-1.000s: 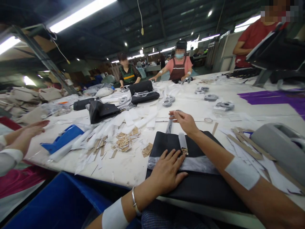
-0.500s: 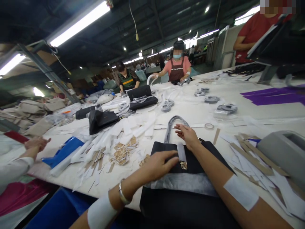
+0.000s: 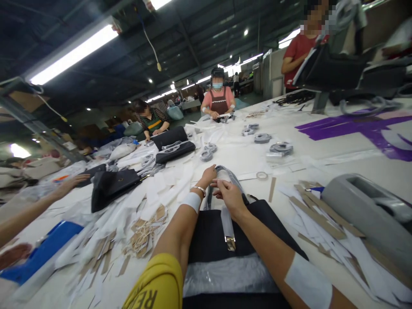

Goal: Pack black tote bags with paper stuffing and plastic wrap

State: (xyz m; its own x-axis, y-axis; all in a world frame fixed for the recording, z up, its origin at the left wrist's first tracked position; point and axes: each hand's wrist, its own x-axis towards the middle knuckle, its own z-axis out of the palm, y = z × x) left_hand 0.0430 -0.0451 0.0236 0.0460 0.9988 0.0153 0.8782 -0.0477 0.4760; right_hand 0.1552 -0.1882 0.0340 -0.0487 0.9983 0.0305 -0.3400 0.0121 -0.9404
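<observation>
- One handle (image 3: 234,177), left hand (image 3: 209,175) newly there, up from over bag (image 3: 206,238): work now two-handed at handle.
- Left curled against handle, grip unclear; right hand (image 3: 231,197) narrow, half-curled beside handle, hold unclear.
- One bag, just short of hands; one clasp (image 3: 230,243) on bag.
- One tape roll (image 3: 262,176), right of hands; at least four coils (image 3: 280,149) beyond.

Bag (image 3: 206,236) on tbl (image 3: 231,150), tags (image 3: 141,236) to L, strips (image 3: 317,218) to R

Both hands (image 3: 231,199) are working at the wrapped handle (image 3: 234,177), the black bag's (image 3: 207,237) twelve o'clock. Cardboard tags (image 3: 141,236) are lying toward nine.
</observation>
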